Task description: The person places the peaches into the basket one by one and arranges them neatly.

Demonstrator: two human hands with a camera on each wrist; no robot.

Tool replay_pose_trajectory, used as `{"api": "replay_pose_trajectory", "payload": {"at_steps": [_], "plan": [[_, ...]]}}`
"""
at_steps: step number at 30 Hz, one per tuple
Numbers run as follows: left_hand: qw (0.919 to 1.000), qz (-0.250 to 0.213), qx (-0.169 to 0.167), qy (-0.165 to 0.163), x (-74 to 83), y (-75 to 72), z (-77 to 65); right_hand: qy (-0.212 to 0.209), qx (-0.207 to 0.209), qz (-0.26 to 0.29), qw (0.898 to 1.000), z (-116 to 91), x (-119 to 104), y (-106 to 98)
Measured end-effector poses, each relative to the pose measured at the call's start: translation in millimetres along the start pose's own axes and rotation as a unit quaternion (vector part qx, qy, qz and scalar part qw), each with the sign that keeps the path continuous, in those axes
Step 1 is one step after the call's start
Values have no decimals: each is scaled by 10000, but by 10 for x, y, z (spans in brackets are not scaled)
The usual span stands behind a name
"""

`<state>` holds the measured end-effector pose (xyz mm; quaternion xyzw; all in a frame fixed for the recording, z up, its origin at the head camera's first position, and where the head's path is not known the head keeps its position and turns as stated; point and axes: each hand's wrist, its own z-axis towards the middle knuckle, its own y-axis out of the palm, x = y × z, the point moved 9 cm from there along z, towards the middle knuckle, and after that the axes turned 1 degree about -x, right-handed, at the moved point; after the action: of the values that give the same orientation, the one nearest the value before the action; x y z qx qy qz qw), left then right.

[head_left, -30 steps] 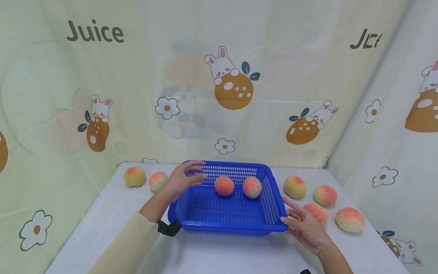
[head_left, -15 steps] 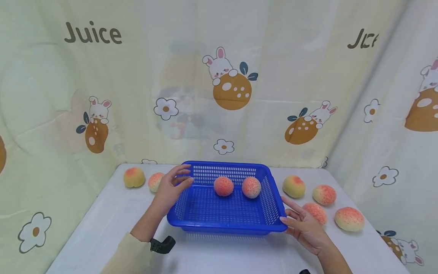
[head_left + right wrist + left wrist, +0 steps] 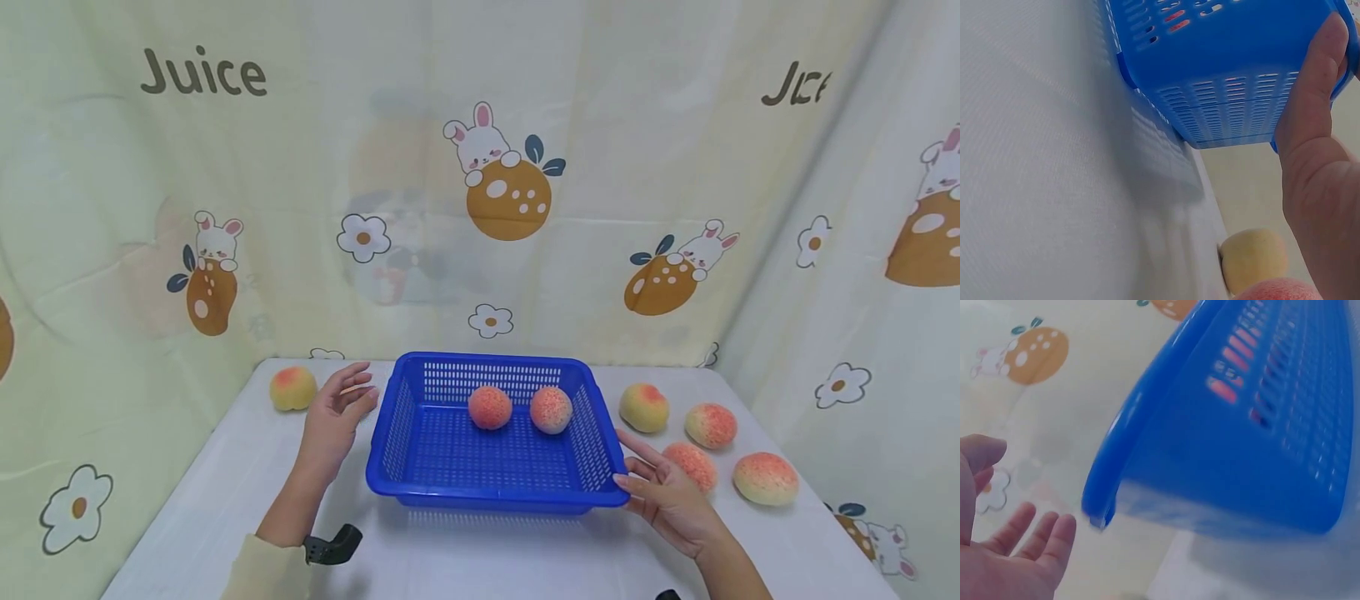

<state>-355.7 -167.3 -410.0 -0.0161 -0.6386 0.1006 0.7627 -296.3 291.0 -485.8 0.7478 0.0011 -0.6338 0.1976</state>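
My right hand (image 3: 670,502) holds the near right corner of a blue plastic basket (image 3: 495,498), its thumb (image 3: 1319,87) lying along the wall below the rim. Two reddish peaches, one deeper red (image 3: 491,407) and one speckled paler (image 3: 551,410), sit inside toward the back. Left of the basket, apart from its rim, my left hand (image 3: 330,429) holds nothing, its fingers loosely bent. A yellow peach with a red top (image 3: 292,389) lies just beyond that hand. Another peach by its fingers is almost wholly hidden behind it.
Right of the basket lie a yellow peach (image 3: 644,408) and several redder ones, including one at the far right (image 3: 766,479) and one close behind my right hand (image 3: 692,467). A patterned curtain (image 3: 420,167) hangs behind the white table (image 3: 480,558).
My left hand has moved left, from over the basket's left rim to outside it, now covering the smaller peach there. The right hand and basket have stayed put.
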Motion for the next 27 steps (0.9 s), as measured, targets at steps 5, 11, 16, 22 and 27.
{"api": "replay_pose_trajectory", "payload": {"at_steps": [5,11,16,22,27], "plan": [[9996,-8,287,49,-87,-195,32,8,33,-48,10000,-1,-5,0],[9984,144,551,-42,-209,-414,54,67,92,21,9999,-4,-6,4],[9962,127,862,-16,-284,-611,102,78,114,36,9999,-5,0,4],[9911,142,1318,-102,-470,-875,161,84,156,38,9998,-1,-4,-1],[9864,245,1618,-171,-589,-1039,193,86,141,70,9998,0,-1,-3]]}}
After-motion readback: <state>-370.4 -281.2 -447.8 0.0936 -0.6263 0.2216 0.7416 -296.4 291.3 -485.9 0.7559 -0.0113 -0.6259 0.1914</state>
